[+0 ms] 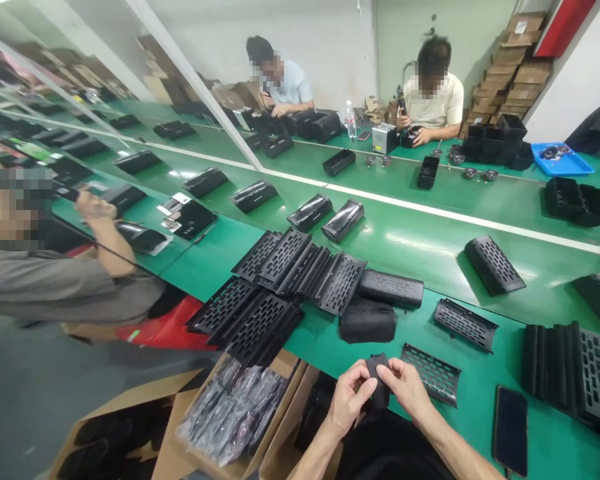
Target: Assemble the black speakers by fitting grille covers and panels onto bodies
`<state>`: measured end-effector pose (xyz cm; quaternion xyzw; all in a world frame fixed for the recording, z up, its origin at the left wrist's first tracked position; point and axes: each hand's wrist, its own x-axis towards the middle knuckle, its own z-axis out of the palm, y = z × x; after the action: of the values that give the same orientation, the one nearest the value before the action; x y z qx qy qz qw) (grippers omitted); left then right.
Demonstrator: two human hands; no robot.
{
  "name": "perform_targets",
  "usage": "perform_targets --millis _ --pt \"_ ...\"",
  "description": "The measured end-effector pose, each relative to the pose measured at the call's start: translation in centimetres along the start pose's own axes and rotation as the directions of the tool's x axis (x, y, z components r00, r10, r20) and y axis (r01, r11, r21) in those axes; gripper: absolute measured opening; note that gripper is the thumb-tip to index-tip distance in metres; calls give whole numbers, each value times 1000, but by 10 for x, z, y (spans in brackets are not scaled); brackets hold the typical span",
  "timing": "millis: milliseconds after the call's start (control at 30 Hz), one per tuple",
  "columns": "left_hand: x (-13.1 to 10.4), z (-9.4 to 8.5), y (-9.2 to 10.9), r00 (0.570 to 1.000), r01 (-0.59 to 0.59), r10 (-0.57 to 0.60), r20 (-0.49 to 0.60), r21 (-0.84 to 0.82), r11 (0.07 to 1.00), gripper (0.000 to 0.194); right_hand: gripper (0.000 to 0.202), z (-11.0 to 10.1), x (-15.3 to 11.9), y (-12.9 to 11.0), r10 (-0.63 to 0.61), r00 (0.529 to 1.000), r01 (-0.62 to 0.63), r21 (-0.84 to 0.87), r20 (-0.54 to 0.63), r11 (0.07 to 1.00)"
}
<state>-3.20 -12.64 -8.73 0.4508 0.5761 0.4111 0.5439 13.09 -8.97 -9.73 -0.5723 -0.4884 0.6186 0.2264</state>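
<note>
At the near edge of the green bench, my left hand (pixel 353 393) and my right hand (pixel 405 383) pinch a small, soft-looking black cloth piece (pixel 379 390) between thumbs and fingers. Its lower end hangs down in front of my dark clothing. Just beyond lies a folded black cloth bundle (pixel 368 321), beside a rounded black housing (pixel 393 288). Close to my right hand is a slotted black grille (pixel 433 373), lying flat with its long holes showing. Another slotted grille (pixel 466 324) sits farther back.
Stacked black grilles (pixel 260 320) overhang the bench edge at left; more grilles (pixel 555 367) stand right, by a phone (pixel 510 430). Below is a carton (pixel 293 380) of plastic-wrapped parts. Black housings (pixel 307 212) line the green conveyor. Two people work opposite, another at left (pixel 55 267).
</note>
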Motion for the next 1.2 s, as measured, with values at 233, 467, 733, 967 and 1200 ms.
perform_targets --millis 233,467,733,967,1200 --pt "-3 -2 -14 997 -49 53 -60 61 997 43 35 -9 1 -10 -3 989 -42 -294 -151 955" --pt "-1 -1 -12 989 -79 102 -107 200 977 35 36 -6 4 -22 -64 990 4 -438 -124 899" --pt "15 18 -14 995 -94 92 21 371 924 29 36 -43 1 10 -25 974 -81 -450 -225 890" --pt "45 54 -43 985 153 -172 -11 513 845 11 29 -116 -28 81 162 874 -381 -441 -458 812" --pt "67 76 -44 943 273 -331 -18 610 744 35 43 -131 -25 104 110 801 -373 -346 -588 861"
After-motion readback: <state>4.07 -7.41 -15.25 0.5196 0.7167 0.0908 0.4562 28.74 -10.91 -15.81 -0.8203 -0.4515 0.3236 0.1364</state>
